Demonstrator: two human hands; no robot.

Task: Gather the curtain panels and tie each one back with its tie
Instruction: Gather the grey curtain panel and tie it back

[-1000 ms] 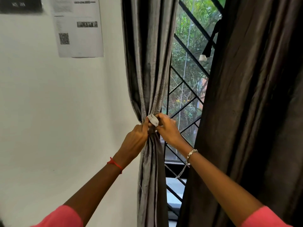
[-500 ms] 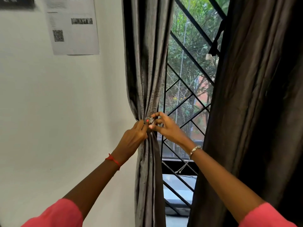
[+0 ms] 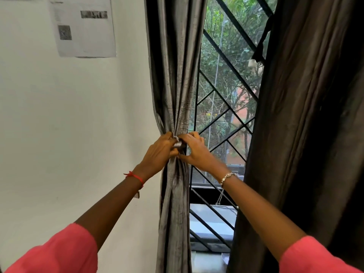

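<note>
Nearest, two arms in pink sleeves (image 3: pixel 59 251) reach forward and up, a red thread (image 3: pixel 136 176) on the left wrist and a bracelet (image 3: pixel 226 177) on the right. The hands meet at the waist of the left curtain panel (image 3: pixel 175 213), which hangs gathered into a narrow bundle at the left edge of the window. The left hand (image 3: pixel 159 152) curls round the gather, knuckles facing the viewer. The right hand (image 3: pixel 195 152) pinches a grey tie (image 3: pixel 178 144) between thumb and fingertips, wrist bent slightly inward.

The step appears to be fastening this first tie. Next it likely needs pulling snug and securing; how it fastens is hidden. The right curtain panel (image 3: pixel 305 134) hangs loose along the window's right edge, with a dark strap (image 3: pixel 262 46) dangling beside it, probably its tie. Beyond, a diamond window grille (image 3: pixel 222 115) and green trees (image 3: pixel 236 36).
</note>
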